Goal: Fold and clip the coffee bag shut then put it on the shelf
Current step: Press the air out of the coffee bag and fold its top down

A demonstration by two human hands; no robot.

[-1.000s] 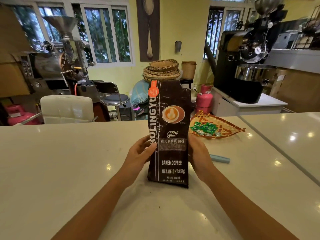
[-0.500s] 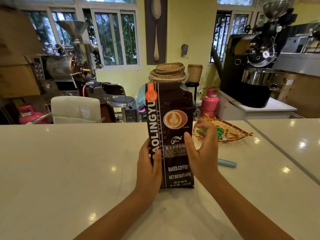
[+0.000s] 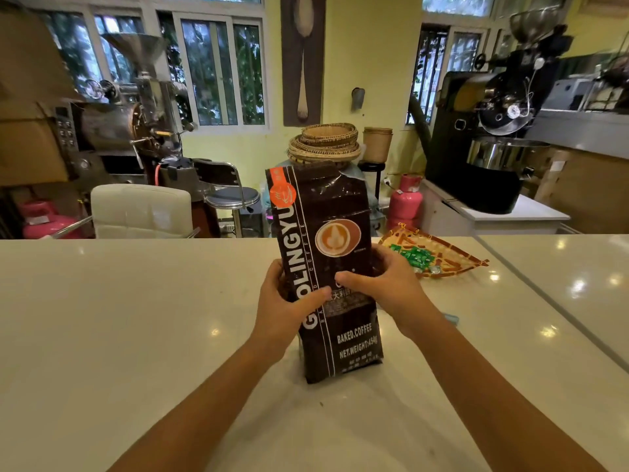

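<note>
A tall dark brown coffee bag (image 3: 332, 212) with white lettering and an orange latte logo stands upright on the white counter (image 3: 136, 318), leaning slightly left. My left hand (image 3: 286, 301) wraps its left side, thumb across the front. My right hand (image 3: 384, 284) grips the right side at mid-height, thumb also on the front. The bag's top is creased and unfolded. A light blue clip (image 3: 451, 318) lies on the counter just right of my right wrist, mostly hidden by it.
A woven tray (image 3: 452, 257) with green wrapped sweets sits on the counter to the right of the bag. Behind the counter stand a white chair (image 3: 143, 211), a stool, pink gas cylinders and coffee roasters. A seam splits the counter at the right.
Both hands have closed further round the bag, thumbs now meeting on its front. The bag sits closer to me and tilts a little left.
</note>
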